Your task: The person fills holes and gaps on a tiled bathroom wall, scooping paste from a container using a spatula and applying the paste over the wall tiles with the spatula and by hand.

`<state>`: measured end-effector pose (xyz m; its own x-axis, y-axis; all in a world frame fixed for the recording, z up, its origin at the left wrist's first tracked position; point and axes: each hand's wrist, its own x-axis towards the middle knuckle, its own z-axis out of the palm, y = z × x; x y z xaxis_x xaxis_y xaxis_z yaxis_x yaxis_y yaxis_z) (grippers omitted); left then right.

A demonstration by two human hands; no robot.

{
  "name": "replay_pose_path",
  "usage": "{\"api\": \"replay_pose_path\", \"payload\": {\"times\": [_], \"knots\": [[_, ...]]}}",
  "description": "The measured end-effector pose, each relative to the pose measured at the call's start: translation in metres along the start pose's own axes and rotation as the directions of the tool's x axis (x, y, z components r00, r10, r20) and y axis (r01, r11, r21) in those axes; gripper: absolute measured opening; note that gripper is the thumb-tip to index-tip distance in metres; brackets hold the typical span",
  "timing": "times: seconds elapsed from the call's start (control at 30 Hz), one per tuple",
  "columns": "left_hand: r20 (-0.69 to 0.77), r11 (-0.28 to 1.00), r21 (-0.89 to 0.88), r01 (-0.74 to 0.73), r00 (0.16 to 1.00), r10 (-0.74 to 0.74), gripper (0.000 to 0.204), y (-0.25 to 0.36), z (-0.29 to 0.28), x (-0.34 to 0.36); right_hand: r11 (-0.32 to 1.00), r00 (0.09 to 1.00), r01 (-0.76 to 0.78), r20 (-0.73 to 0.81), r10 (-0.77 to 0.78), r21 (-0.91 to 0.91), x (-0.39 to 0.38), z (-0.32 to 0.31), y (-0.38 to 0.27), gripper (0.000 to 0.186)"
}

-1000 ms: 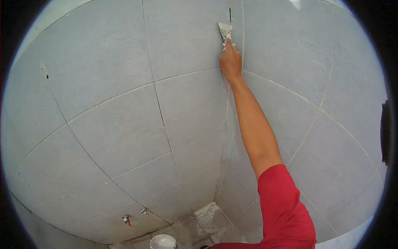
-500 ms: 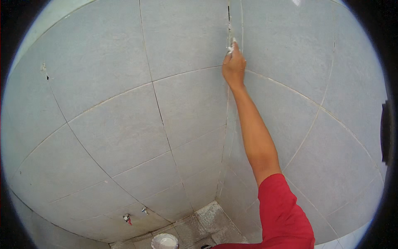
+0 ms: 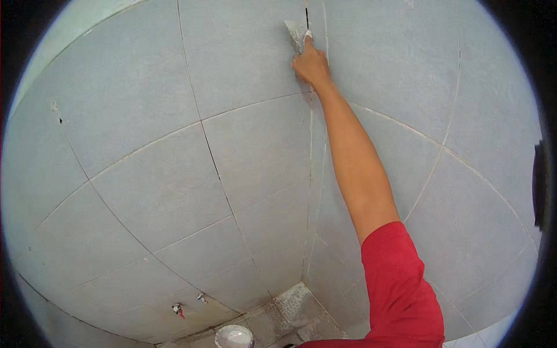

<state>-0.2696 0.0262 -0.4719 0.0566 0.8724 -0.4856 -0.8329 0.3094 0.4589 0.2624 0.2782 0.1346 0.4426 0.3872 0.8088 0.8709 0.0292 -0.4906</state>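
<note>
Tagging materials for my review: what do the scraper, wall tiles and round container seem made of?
Scraper: probably a metal blade, judging by its flat, flared shape; white smears obscure the finish.
Wall tiles: likely ceramic, satin-looking, with smooth grey-blue faces and narrow joints.
Round container: perhaps plastic; whitish residue leaves it unclear.

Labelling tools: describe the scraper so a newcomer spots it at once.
From the red sleeve at lower right, follow the bare forearm up to the right hand at top centre. The scraper pokes up and left from it. Unlike the thin dark gap right of it, it is a broad, pale, smeared wedge.
</note>
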Motion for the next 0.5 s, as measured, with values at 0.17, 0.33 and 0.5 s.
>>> {"api": "replay_pose_path", "payload": {"times": [0.17,0.33,0.5], "knots": [[-0.003,1.0,-0.007,0.015,1.0,-0.015,0.058,-0.004,0.005,-0.002,1.0,0.999,-0.023,-0.034,0.024,0.012,-0.013,0.0,-0.001,0.067],[0.003,0.999,-0.006,0.043,0.999,-0.043,0.057,-0.006,0.008,-0.007,0.998,0.997,-0.037,-0.072,0.04,0.044,-0.027,0.016,0.018,0.062],[0.024,0.999,-0.015,0.029,0.999,-0.029,0.056,-0.003,0.024,-0.002,0.997,0.998,0.005,-0.064,0.0,0.076,-0.02,0.011,0.021,0.06]]}}
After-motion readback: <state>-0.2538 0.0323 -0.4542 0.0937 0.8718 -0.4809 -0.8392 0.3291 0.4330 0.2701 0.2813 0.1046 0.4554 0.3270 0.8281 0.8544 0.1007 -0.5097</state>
